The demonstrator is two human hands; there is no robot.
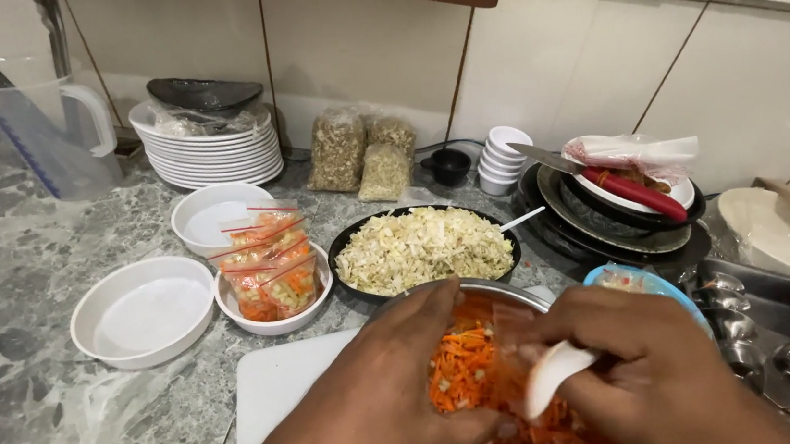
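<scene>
Carrot mix (462,370): shredded orange veg w/ pale bits, in steel bowl (508,290) at bottom centre, on white board (280,383).
Left hand (374,407): cupped over the mix, fingers curled, touching shreds.
Right hand (656,371): gripping white spoon (555,376), tip in the mix.
Behind bowl: black dish of chopped pale veg (422,246).
Left of it: white bowl w/ zip bags of veg (272,272); empty white dish (143,312) on marble tabletop (6,288).
</scene>
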